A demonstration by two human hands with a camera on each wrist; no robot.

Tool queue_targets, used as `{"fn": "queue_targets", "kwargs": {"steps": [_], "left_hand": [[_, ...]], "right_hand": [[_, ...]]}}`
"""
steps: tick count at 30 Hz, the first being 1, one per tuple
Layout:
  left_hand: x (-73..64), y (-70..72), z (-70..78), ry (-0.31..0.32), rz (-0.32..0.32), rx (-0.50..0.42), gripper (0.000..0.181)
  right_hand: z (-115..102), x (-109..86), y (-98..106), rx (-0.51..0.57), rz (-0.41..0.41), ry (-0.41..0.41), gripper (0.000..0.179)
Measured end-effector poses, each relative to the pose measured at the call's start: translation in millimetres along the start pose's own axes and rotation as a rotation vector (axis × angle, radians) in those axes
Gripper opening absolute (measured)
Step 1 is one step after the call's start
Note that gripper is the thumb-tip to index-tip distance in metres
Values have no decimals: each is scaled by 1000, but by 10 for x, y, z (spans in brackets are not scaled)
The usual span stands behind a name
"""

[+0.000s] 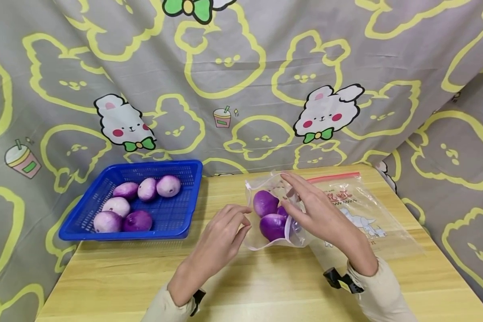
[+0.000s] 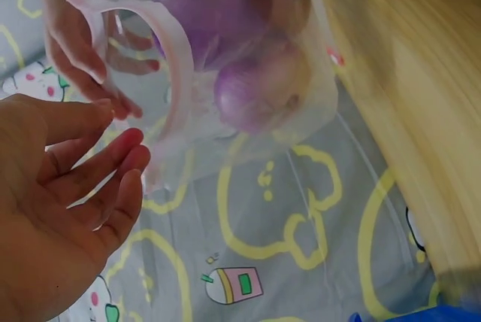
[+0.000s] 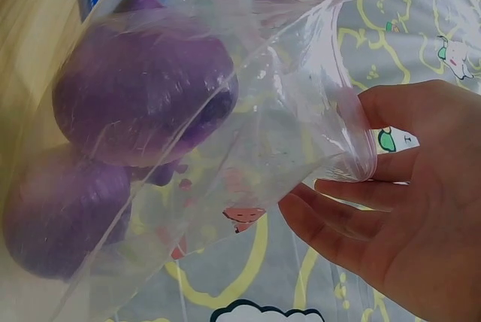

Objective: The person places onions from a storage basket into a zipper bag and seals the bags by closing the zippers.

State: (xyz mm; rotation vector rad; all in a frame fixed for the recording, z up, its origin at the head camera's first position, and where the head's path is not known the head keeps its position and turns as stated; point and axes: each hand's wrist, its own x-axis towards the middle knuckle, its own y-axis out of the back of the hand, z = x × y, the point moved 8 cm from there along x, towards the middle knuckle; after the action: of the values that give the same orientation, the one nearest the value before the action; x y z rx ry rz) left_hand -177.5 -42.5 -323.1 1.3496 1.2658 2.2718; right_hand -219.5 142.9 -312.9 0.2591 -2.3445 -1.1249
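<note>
A clear zip bag point(image 1: 252, 243) stands with its mouth spread, and a few purple onions point(image 1: 273, 226) sit inside it. My right hand point(image 1: 319, 214) holds the bag's right rim; in the right wrist view the rim point(image 3: 353, 123) runs between the thumb and the fingers. At the bag's left side is my left hand point(image 1: 223, 235), its fingers loosely bent. In the left wrist view, the left fingertips point(image 2: 129, 138) are close to the white zip edge point(image 2: 176, 51) with nothing visible gripped; whether they touch it is hard to tell.
A blue plastic basket point(image 1: 197, 192) with several paler purple onions point(image 1: 168, 186) stands at the left. Another clear bag with a red zip strip point(image 1: 338, 176) lies flat on the wooden table point(image 1: 265, 286) at the right. A patterned grey curtain point(image 1: 225, 147) hangs behind.
</note>
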Motion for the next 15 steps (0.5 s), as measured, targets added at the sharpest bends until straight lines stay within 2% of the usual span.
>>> {"fn": "queue_targets", "kwargs": {"steps": [7, 11, 15], "left_hand": [[-95, 37, -83, 7, 18, 12, 8], [-195, 80, -198, 39, 25, 48, 6], [-296, 95, -320, 81, 4, 80, 3]], "right_hand": [[10, -5, -7, 4, -4, -5, 63], [11, -2, -3, 3, -7, -5, 63], [18, -4, 5, 0, -10, -11, 64]]}}
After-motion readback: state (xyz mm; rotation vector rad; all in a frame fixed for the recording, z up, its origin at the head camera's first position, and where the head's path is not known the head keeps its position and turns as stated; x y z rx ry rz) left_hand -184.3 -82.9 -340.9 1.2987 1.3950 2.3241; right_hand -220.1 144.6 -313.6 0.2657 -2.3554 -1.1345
